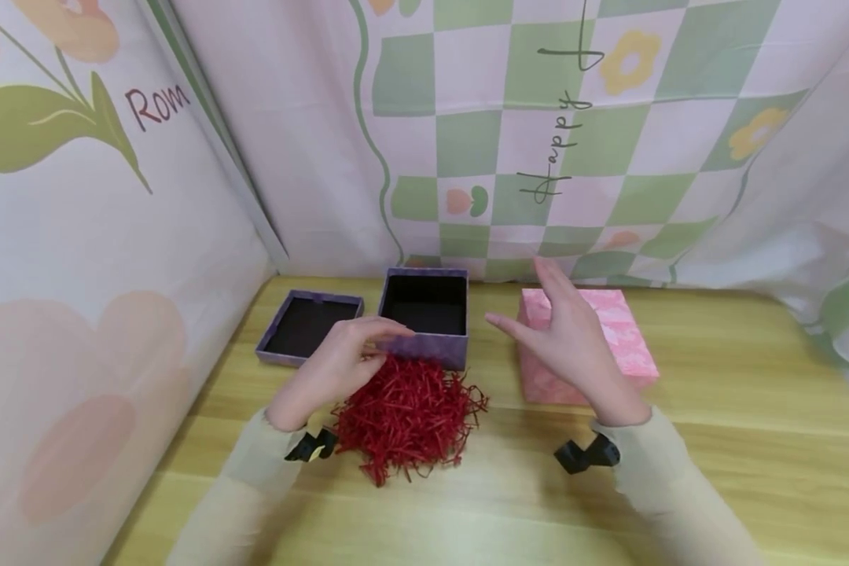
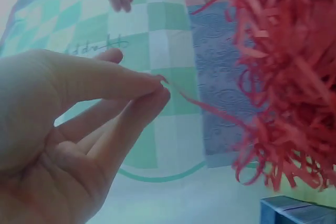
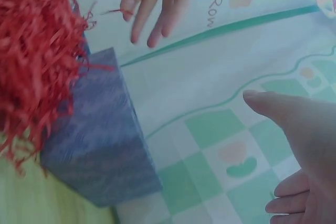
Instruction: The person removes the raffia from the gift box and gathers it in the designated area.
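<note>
My left hand [image 1: 336, 354] is at the near left side of an open purple box [image 1: 435, 347] with a black inside. In the left wrist view, its thumb and fingertip pinch one thin red paper strip [image 2: 210, 109], whose other end runs to the heap. That heap of red shredded paper [image 1: 413, 417] lies on the table in front of the box. My right hand [image 1: 576, 338] is held up right of the purple box, thumb spread from straight fingers, with nothing in it. It overlaps a pink box [image 1: 630, 338] in the head view.
The purple lid [image 1: 307, 326] lies left of its box, black inside facing up. All stand on a wooden table [image 1: 750, 409]. A checkered, printed curtain [image 1: 467, 141] hangs behind, and a flowered one [image 1: 205, 204] runs along the left.
</note>
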{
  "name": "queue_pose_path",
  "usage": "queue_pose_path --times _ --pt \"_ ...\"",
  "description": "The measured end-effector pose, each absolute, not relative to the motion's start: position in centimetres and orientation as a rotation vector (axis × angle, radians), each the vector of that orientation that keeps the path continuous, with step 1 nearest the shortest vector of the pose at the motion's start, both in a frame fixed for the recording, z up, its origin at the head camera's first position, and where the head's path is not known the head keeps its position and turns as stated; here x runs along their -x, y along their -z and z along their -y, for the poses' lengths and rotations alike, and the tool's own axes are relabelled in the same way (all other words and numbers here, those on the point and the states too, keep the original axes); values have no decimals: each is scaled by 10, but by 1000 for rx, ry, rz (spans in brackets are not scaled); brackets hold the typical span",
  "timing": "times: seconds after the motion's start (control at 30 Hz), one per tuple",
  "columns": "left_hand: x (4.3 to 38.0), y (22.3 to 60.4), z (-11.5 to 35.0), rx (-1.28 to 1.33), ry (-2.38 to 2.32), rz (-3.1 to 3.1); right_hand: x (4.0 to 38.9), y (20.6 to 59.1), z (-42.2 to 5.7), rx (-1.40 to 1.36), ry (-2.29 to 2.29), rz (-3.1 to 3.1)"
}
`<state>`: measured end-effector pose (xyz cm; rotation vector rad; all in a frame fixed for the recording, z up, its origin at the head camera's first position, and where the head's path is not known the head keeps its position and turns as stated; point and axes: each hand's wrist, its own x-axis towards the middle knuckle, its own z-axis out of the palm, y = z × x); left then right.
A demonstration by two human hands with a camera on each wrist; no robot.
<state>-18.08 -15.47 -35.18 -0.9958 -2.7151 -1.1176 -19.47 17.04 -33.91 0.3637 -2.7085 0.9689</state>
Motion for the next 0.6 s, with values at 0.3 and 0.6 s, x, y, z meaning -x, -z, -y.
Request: queue_pose_path --times 0.3,0.6 --pt "183 361 136 908 1138 2696 185 356 -223 -258 -1050 2736" --pt "176 360 48 763 1599 2640 183 378 -290 -178 -1160 2803"
